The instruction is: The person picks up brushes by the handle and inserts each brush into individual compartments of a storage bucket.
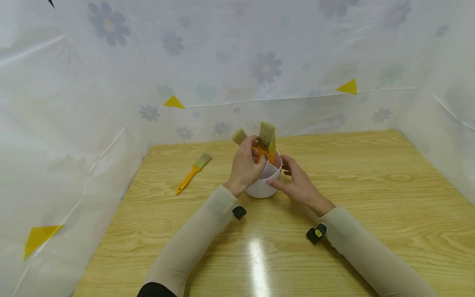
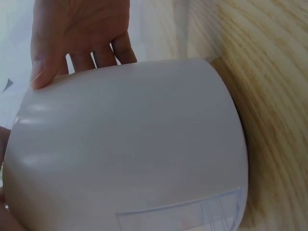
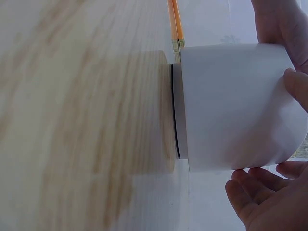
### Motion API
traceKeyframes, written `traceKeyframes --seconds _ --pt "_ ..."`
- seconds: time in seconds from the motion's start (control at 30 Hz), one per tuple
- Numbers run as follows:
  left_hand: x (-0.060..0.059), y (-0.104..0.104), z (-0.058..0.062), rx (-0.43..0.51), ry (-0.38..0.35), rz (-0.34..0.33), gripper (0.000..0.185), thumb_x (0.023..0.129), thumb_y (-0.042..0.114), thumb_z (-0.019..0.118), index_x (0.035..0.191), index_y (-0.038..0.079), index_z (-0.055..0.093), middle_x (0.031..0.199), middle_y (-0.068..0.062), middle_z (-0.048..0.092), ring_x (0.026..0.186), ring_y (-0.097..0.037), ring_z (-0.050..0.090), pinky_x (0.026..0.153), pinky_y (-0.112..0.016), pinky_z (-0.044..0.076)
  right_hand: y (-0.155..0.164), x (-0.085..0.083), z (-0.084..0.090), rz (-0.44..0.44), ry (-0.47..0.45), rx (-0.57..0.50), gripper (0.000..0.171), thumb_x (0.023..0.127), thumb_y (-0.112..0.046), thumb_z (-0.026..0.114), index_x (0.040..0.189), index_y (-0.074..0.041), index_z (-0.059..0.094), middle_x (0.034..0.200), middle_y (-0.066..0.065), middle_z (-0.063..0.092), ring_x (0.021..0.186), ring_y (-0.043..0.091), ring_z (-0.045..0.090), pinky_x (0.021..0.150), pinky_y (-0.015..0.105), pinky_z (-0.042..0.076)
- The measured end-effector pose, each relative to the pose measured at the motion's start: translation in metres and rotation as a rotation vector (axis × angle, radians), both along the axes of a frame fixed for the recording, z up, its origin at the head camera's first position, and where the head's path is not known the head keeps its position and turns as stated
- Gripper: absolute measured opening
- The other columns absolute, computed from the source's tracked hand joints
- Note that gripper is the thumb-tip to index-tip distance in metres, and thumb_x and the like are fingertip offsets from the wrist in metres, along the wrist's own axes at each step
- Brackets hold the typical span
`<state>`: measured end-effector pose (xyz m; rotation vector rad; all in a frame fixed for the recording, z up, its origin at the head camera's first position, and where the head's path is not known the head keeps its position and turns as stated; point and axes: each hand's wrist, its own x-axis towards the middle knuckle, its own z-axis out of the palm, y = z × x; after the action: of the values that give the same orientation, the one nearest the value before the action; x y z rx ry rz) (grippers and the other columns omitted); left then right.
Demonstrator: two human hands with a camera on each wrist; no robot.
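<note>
A white round holder [image 1: 261, 189] with inner dividers stands upright on the wooden table. Several paintbrushes with orange handles stand in it, bristles up; one paintbrush [image 1: 239, 136] leans left behind my left hand [image 1: 246, 165]. That hand is at the holder's rim, its thumb and curled fingers pinching an upright paintbrush [image 1: 266, 138] near the ferrule; the fingertips are partly hidden. My right hand [image 1: 297, 183] grips the holder from the right, thumb on the near wall, fingers round the far side. The left wrist view has the holder's wall [image 2: 130, 134] close up, with the right hand [image 2: 82, 29] beyond.
Another paintbrush [image 1: 193, 173] lies on the table [image 1: 148, 231] to the left of the holder, bristles pointing away. White flower-print sheeting [image 1: 222, 62] hangs behind the table and at both sides, with yellow triangles [image 1: 174, 102] on it.
</note>
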<state>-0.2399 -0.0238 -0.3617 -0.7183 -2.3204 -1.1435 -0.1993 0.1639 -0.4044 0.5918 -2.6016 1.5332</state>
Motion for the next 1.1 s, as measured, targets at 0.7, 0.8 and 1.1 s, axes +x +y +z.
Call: traceKeyframes --seconds 0.7,0.8,1.1 --pt "-0.003 0.001 0.006 -0.071 -0.05 -0.014 0.046 0.083 0.006 0.065 0.127 0.005 0.051 0.099 -0.007 0.061 0.082 -0.016 0.06 0.074 -0.024 0.051 0.0 -0.002 -0.001 -0.01 -0.025 0.013 0.088 0.084 -0.046 0.069 0.151 -0.012 0.022 0.146 0.008 0.036 0.13 0.027 0.039 0.104 0.05 0.034" --pt "-0.003 0.002 0.008 -0.089 -0.085 -0.004 0.046 0.084 0.007 0.064 0.127 0.006 0.052 0.1 -0.006 0.062 0.083 -0.016 0.061 0.075 -0.026 0.051 0.0 -0.002 -0.001 -0.012 -0.031 0.018 0.089 0.084 -0.046 0.069 0.151 -0.012 0.021 0.147 0.008 0.035 0.13 0.028 0.039 0.104 0.05 0.034" --pt "-0.002 0.005 0.013 -0.142 -0.142 0.026 0.042 0.085 0.009 0.065 0.126 0.007 0.054 0.099 -0.005 0.063 0.084 -0.015 0.06 0.075 -0.029 0.05 0.0 -0.001 -0.001 -0.011 -0.026 0.019 0.088 0.085 -0.045 0.069 0.151 -0.011 0.021 0.147 0.008 0.035 0.13 0.027 0.039 0.104 0.049 0.035"
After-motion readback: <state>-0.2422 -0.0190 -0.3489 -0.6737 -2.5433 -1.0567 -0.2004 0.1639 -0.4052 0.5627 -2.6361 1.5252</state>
